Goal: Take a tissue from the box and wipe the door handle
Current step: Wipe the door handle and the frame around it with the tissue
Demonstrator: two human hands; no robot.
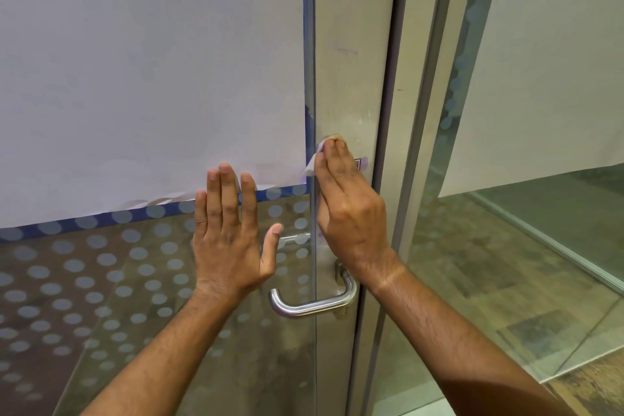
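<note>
Left hand (229, 233) presses flat, fingers straight, on the glass door (135, 280). Right hand (347, 209) holds a tissue (312, 165) under curled fingers against the metal frame — well above the lever handle (314, 304). Best lowered, wrapping the handle.

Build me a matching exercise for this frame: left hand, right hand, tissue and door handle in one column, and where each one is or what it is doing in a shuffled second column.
Column A
1. left hand
2. right hand
3. tissue
4. door handle

Column B
a. bare metal lever, low on the door frame, below both hands
b. flat, fingers spread, on the dotted glass
c. white, peeking out under fingertips
d. pressing a wipe against the metal door frame, above the lever

Pairs: 1-b, 2-d, 3-c, 4-a
</note>
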